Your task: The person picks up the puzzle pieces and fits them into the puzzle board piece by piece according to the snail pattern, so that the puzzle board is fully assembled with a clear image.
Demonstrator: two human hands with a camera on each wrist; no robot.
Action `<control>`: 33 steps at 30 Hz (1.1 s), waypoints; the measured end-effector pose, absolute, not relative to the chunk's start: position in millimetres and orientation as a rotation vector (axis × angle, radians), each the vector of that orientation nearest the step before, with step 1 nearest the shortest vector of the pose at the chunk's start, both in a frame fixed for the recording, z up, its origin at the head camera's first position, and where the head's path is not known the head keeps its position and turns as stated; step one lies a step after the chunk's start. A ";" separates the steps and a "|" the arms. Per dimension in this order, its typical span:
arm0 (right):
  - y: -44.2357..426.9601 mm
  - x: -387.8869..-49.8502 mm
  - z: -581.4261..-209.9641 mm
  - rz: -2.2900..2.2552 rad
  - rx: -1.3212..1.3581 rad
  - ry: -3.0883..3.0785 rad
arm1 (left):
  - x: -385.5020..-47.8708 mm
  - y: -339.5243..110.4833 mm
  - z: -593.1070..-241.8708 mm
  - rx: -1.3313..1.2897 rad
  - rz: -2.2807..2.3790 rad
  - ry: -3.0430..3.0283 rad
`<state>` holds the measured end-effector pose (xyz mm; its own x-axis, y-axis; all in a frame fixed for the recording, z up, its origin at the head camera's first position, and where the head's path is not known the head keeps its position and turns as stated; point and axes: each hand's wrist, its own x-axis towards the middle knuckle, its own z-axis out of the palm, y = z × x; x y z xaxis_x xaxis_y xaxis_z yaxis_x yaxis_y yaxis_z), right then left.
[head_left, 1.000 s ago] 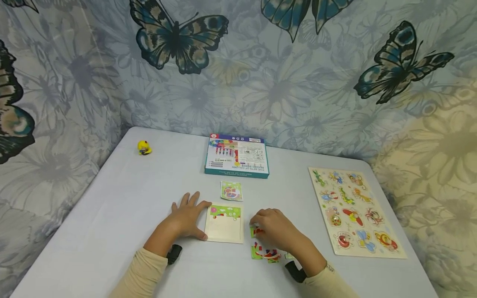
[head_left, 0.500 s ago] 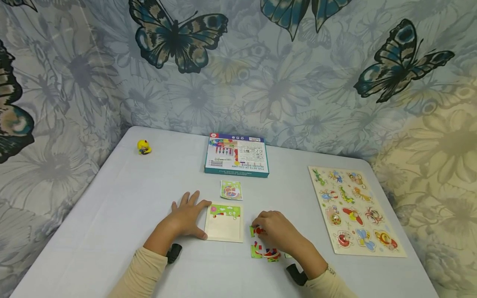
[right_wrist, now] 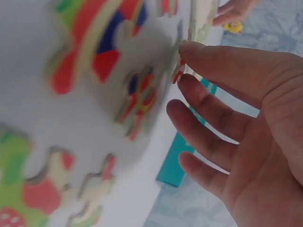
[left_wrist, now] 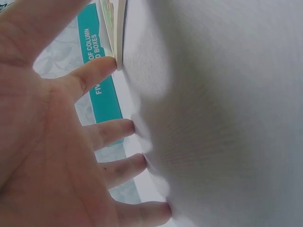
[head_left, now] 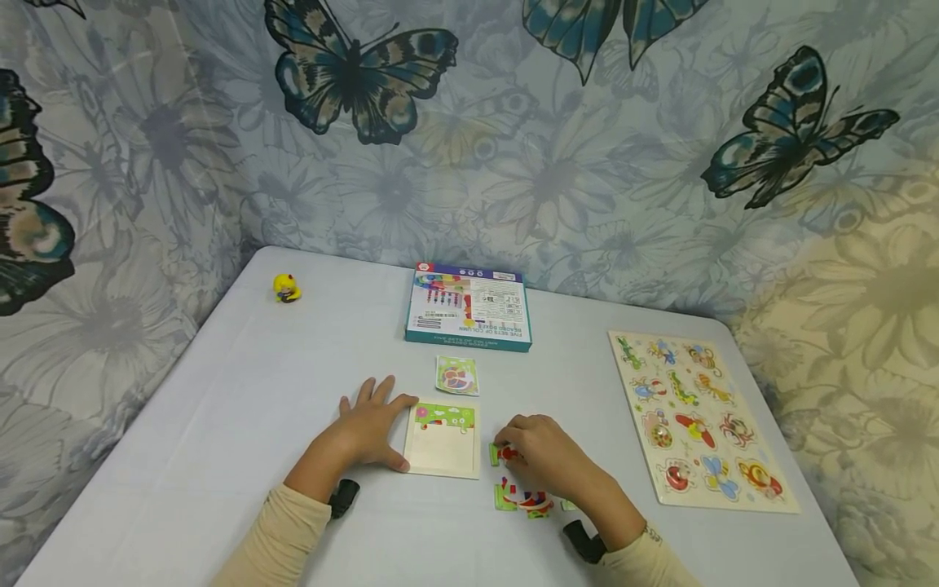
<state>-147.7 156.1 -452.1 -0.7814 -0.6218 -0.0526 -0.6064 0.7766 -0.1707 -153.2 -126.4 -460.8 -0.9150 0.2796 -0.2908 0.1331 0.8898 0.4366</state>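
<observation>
My left hand (head_left: 363,430) lies with fingers spread at the left side of a square wooden puzzle tray (head_left: 440,458). Its thumb and index fingertip touch the tray's edge, and the left wrist view shows a fingertip against the tray's rim (left_wrist: 120,35). A green printed strip fills the tray's top. Right of the tray, my right hand (head_left: 546,455) pinches a small red puzzle piece (right_wrist: 177,74) between thumb and index finger; the other fingers are loosely bent. Loose red, green and blue puzzle pieces (head_left: 506,496) lie beneath and in front of this hand, some partly hidden by it.
A small picture card (head_left: 456,376) lies behind the tray, and a flat teal box (head_left: 468,314) farther back. At right is a large animal peg board (head_left: 697,416). A yellow toy figure (head_left: 285,288) stands at the far left, near the patterned wall.
My right hand has shifted only slightly over the loose pieces. The left hand stays in place at the tray. The head view has moved a little.
</observation>
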 end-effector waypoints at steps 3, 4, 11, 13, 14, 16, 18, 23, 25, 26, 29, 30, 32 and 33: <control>147.6 -149.9 -449.9 -0.207 -1.039 2.865 | -153.5 -126.9 -459.5 0.307 0.593 2.705; 143.7 -150.9 -449.2 -0.199 -1.061 2.864 | -153.7 -127.1 -459.3 0.306 0.592 2.704; 109.9 -157.7 -444.8 -0.134 -1.271 2.849 | -155.1 -127.3 -458.6 0.309 0.586 2.705; 100.2 -159.7 -444.2 -0.120 -1.312 2.845 | -155.3 -126.7 -458.2 0.314 0.587 2.704; 95.3 -160.9 -443.8 -0.111 -1.325 2.842 | -155.4 -126.4 -458.1 0.316 0.587 2.702; 86.2 -163.6 -443.8 -0.098 -1.340 2.834 | -155.0 -125.8 -458.0 0.320 0.581 2.701; 78.3 -166.2 -444.4 -0.087 -1.340 2.820 | -154.8 -125.8 -458.2 0.326 0.577 2.703; 66.7 -170.8 -448.7 -0.069 -1.300 2.793 | -154.4 -126.3 -460.3 0.336 0.587 2.695; 64.9 -171.3 -450.7 -0.065 -1.283 2.781 | -154.3 -126.3 -461.3 0.333 0.591 2.688; 64.2 -171.4 -451.4 -0.064 -1.278 2.778 | -154.3 -126.3 -461.7 0.329 0.592 2.686; 63.0 -171.6 -453.9 -0.052 -1.285 2.779 | -154.3 -126.5 -462.3 0.321 0.584 2.687; 62.6 -171.6 -454.4 -0.045 -1.292 2.783 | -154.3 -126.7 -462.3 0.319 0.582 2.688; 61.5 -171.6 -454.7 -0.034 -1.309 2.801 | -154.4 -127.3 -461.8 0.319 0.583 2.690; 60.9 -171.5 -454.7 -0.028 -1.316 2.809 | -154.4 -127.7 -461.6 0.321 0.584 2.691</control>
